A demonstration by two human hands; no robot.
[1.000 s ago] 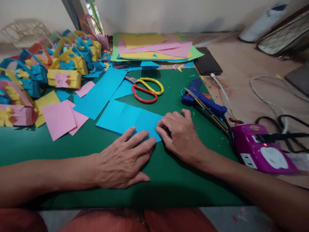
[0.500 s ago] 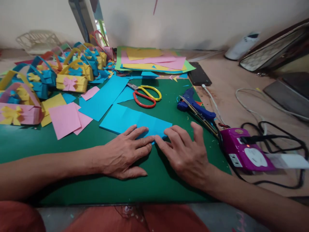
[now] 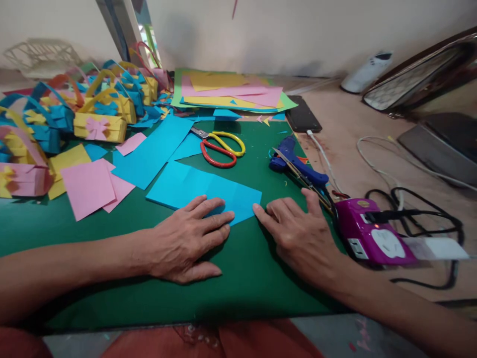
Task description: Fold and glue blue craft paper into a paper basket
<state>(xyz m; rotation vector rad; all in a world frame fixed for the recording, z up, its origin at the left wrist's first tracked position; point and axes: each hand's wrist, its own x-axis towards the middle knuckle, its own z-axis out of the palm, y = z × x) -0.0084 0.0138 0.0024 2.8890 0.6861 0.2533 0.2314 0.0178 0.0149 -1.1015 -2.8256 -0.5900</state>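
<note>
My two hands at one blue paper [image 3: 204,186], which lies flat on one green board [image 3: 37,223], directly before me. My left hand [image 3: 190,241] rests palm down on the paper's near edge: four fingers reach forward, slightly spread, and one thumb stands apart on the board. My right hand [image 3: 298,233] is at the paper's right end, one digit extended with its tip at the edge, the others partly curled and one raised; whether that tip touches, or anything is pinched beneath, I cannot tell.

Beyond the paper: one blue strip [image 3: 154,151] and one pair of scissors [image 3: 221,158], with one red and one yellow handle loop. Left of these: two overlapping pink squares [image 3: 88,189], one smaller pink piece [image 3: 130,143] and one yellow piece [image 3: 70,158]. Far left: many paper baskets [image 3: 46,139], too crowded for me to count; one yellow basket [image 3: 99,128] among them bears one pink bow. Far side: one pile of coloured sheets [image 3: 233,92], number uncertain. Right: one blue glue gun [image 3: 305,171] with one slim metal tool [image 3: 288,163] across it, one black phone [image 3: 303,114] and one purple socket box [image 3: 372,233].
</note>
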